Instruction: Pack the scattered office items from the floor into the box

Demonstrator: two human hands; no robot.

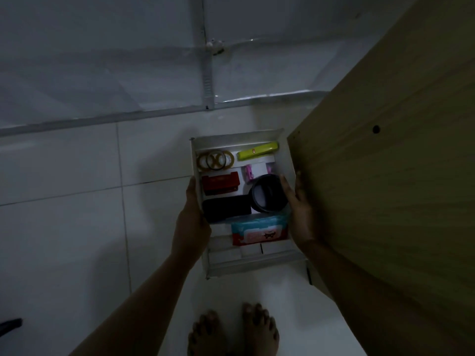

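A white open box (232, 140) sits in the middle of the dim view, held at both sides. My left hand (191, 217) grips its left wall and my right hand (298, 209) grips its right wall. Inside lie tape rolls (215, 159), a yellow-green stapler (257, 151), a red case (220, 185), a black case (226, 209), a black round container (267, 193), pink clips (248, 173) and a pack of wipes (259, 231).
A wooden panel (398, 150) rises close against the box's right side. White floor tiles (77, 214) spread left and below. My bare feet (232, 332) stand at the bottom edge. A dark object (10, 326) pokes in at the lower left.
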